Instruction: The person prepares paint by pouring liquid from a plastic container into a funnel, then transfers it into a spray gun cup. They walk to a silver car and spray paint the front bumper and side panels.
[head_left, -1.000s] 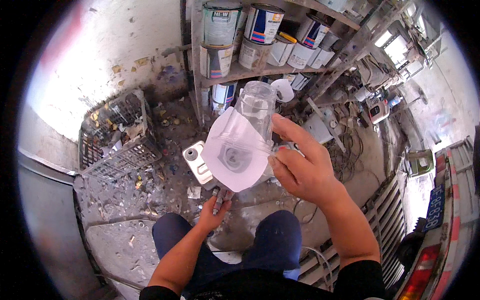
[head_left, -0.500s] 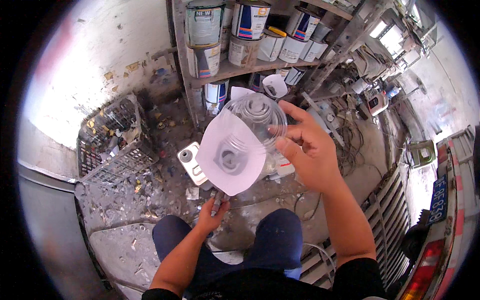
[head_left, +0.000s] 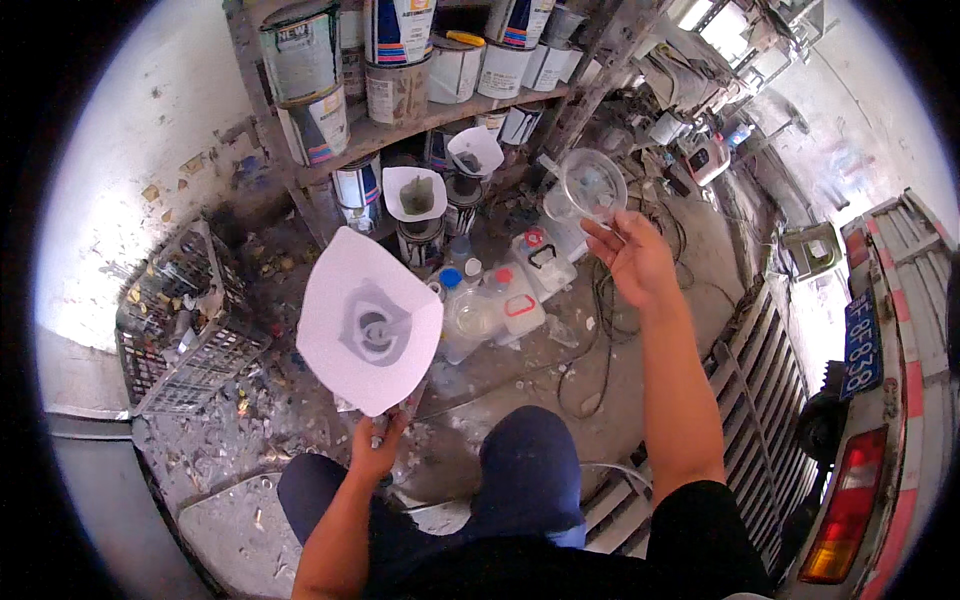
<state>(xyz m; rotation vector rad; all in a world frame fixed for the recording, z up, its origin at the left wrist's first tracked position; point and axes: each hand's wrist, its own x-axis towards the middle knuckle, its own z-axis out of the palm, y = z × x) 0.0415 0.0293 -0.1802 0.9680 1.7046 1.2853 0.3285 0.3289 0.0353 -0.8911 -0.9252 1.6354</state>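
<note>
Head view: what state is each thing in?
left hand, gripping a metal piece
white paper cone, open end up, grey inside
right hand, holding a clear cup
clear cup, raised; contents unclear
plastic crate, holding debris
paint cans, stacked on the shelf

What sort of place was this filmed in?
Most likely a vehicle paint workshop: cylindrical blue-and-white metal cans crowd a grimy brown shelf, and a pale vehicle rear with a red-and-orange plastic tail light shows at right.
</note>
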